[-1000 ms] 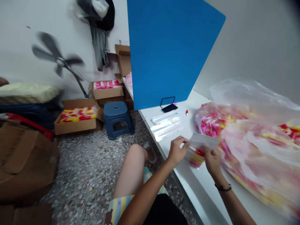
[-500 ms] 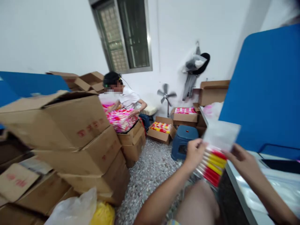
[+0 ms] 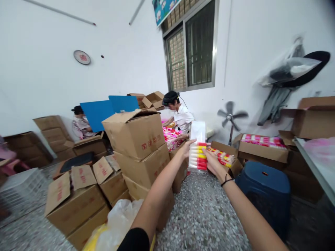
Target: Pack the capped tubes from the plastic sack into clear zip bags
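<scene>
A clear plastic packet (image 3: 197, 155) with a whitish upper part is held out in front of me. Inside it lies a row of slim pieces, white at one end and red or yellow at the other. My left hand (image 3: 186, 150) grips its left edge near the top of the row. On the right edge, my right hand (image 3: 212, 163) is closed with its thumb and fingers on the packet. What the pieces are, I cannot tell.
Stacked cartons (image 3: 141, 139) rise on the left, with a plastic bag (image 3: 121, 216) below. A blue stool (image 3: 264, 184) stands right. Beyond are a fan (image 3: 229, 116), an open carton (image 3: 261, 153) of pink-and-white pieces, and a co-worker (image 3: 183, 116) handling similar pieces. A table edge (image 3: 311, 170) is far right.
My view has swung left, away from the large blue panel and the table. Both hands have carried the packet away from the table and stretched farther forward, still gripping it.
</scene>
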`<state>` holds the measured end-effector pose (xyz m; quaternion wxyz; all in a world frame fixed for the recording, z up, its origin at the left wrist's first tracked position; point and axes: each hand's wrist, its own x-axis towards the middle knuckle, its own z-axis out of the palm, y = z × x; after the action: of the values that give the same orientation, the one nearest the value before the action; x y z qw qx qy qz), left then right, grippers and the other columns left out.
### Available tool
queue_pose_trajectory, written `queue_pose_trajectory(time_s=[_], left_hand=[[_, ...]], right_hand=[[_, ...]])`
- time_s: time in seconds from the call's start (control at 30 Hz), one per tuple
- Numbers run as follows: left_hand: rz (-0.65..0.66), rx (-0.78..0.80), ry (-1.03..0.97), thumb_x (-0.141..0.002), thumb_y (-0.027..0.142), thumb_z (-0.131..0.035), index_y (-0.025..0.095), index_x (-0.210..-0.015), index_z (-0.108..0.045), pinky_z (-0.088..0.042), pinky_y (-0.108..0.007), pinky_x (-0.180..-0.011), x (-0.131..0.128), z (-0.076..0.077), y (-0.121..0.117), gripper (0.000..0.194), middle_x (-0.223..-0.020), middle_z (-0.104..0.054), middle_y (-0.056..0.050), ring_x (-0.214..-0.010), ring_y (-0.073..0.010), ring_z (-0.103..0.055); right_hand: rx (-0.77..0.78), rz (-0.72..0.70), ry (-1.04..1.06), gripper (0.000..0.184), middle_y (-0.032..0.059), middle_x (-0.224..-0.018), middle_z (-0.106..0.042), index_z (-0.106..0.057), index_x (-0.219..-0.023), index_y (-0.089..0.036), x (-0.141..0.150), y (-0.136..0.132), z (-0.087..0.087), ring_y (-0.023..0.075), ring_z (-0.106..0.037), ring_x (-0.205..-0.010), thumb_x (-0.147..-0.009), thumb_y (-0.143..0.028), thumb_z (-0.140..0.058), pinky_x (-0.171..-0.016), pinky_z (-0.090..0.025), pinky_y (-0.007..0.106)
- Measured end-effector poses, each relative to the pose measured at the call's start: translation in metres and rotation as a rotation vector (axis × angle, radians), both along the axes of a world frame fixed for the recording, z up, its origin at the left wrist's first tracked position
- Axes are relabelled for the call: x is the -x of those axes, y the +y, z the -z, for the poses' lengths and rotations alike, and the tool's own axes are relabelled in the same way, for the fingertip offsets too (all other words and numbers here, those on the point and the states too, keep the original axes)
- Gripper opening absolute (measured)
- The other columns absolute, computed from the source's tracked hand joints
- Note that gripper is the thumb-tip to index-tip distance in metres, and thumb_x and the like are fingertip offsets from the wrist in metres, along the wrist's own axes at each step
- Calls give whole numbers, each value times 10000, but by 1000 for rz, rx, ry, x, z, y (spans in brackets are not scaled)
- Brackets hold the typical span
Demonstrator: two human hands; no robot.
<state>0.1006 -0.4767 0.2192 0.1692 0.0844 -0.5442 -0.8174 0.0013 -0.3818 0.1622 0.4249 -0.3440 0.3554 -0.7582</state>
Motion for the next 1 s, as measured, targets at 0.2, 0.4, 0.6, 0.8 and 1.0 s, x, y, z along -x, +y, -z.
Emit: queue_pose_trajectory(time_s=[0.2, 0.4, 0.6, 0.8, 1.0], left_hand=[[81, -121, 1, -821, 524, -456, 19, -1260, -529, -413, -522, -971, -20, -3, -48, 674, -1111, -670, -222, -1054, -353, -634], [27, -186, 71, -848, 591, -387, 5, -1287, -505, -399, -514, -984, -17, -7, -67, 741, -1121, -663, -227, -1058, -351, -630], [47, -187, -2, -842, 623, -416, 9, -1280, -517, -410, -504, -969, -6, -7, -61, 761, -1090, -675, -221, -1032, -349, -639], [-65, -182, -81, -888, 505, -430, 62, -1263, -549, -423, -427, -970, 4, -1, -57, 592, -996, -718, -141, -957, -283, -672], [-67, -196, -71, -915, 523, -323, 43, -1260, -541, -429, -458, -950, -5, -5, -58, 630, -999, -713, -165, -939, -297, -673]], right_hand=[[-104, -38, -7, 522, 77, -876, -729, -639, -909, -183, -10, -16, 40, 216, -697, -769, -607, -593, -749, -649, -564, 337], [-163, -37, 16, 605, 105, -985, -709, -593, -1050, -216, -2, -27, 70, 253, -690, -871, -628, -636, -703, -652, -553, 348], [100, 760, 880, 523, 178, -1308, -549, -533, -1249, -170, 15, -19, 10, 320, -494, -1223, -809, -452, -560, -1017, -378, 545], [94, 698, 1714, 734, 185, -1506, -324, -336, -1441, -141, 18, -20, -18, 347, -253, -1398, -816, -438, -582, -1067, -241, 613], [-45, 705, 1702, 782, 207, -1570, -102, -336, -1454, -205, 5, -28, -15, 382, -150, -1431, -782, -444, -656, -1048, -252, 641]])
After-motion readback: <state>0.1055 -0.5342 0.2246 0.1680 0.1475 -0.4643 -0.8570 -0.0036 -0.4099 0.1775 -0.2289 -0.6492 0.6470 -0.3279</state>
